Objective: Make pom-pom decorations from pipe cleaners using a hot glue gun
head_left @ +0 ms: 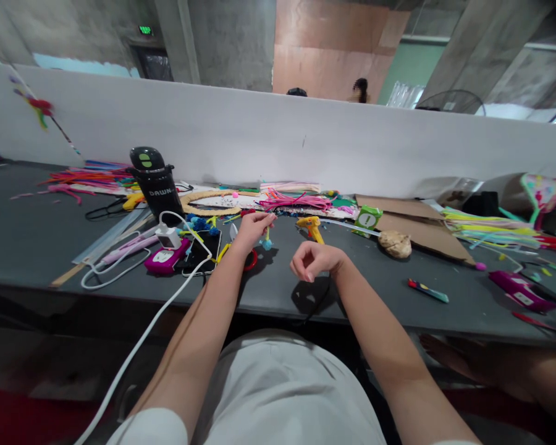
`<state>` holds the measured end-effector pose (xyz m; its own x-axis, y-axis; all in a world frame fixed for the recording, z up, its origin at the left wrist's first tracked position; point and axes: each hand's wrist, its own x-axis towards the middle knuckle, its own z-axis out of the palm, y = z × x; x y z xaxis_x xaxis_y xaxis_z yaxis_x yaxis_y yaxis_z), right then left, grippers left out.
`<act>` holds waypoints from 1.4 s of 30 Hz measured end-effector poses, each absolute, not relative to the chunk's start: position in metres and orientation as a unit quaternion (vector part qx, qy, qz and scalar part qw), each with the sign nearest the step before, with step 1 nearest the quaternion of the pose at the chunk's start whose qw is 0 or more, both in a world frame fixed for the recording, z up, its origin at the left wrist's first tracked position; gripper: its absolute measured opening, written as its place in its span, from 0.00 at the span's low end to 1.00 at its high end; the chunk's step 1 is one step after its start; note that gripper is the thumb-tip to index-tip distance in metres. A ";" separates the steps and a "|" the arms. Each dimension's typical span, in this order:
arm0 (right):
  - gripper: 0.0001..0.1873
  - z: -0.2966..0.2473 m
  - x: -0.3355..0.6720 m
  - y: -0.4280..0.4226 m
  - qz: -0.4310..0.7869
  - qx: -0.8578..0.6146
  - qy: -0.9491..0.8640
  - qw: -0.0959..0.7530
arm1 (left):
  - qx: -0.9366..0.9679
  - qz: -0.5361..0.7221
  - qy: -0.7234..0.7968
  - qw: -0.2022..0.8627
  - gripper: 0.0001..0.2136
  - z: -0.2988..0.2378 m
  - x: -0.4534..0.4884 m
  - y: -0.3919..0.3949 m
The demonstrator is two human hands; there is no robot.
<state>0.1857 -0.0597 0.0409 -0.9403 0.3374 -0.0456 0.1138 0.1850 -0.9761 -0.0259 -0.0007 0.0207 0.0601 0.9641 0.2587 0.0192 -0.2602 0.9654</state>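
Observation:
My left hand (252, 227) is raised above the dark table (37, 241), its fingers pinched on a small pipe-cleaner figure (267, 238) with a blue pompom at its lower end. My right hand (314, 259) hovers just right of it, fingers curled loosely inward with nothing visible in them. A yellow glue gun (311, 227) lies on the table just beyond my right hand. A red ring (251, 259) lies under my left wrist. A bundle of pink pipe cleaners (294, 201) lies behind both hands.
A black bottle (156, 185), a white charger and cable (167, 236), a pink device (165, 259) and a phone (202, 250) crowd the left. Cardboard (421, 232), a green box (367, 218), a brown lump (395, 243) and more pipe cleaners (495, 230) lie right. A white partition (278, 139) backs the table.

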 end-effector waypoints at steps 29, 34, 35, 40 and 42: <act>0.34 -0.004 0.162 -0.024 0.206 -0.416 -0.751 0.470 | 0.415 0.630 0.370 0.543 0.10 0.019 -0.029 0.006; 0.37 -0.002 0.158 -0.029 0.231 -0.409 -0.736 0.487 | 0.413 0.591 0.376 0.582 0.06 0.023 -0.027 0.001; 0.34 -0.001 0.158 -0.029 0.233 -0.409 -0.731 0.494 | 0.413 0.588 0.377 0.584 0.05 0.024 -0.026 0.000; 0.24 0.001 0.158 -0.031 0.223 -0.399 -0.723 0.519 | 0.409 0.587 0.372 0.592 0.05 0.026 -0.026 -0.002; 0.22 0.001 0.157 -0.031 0.215 -0.397 -0.726 0.518 | 0.413 0.582 0.367 0.596 0.05 0.026 -0.025 -0.002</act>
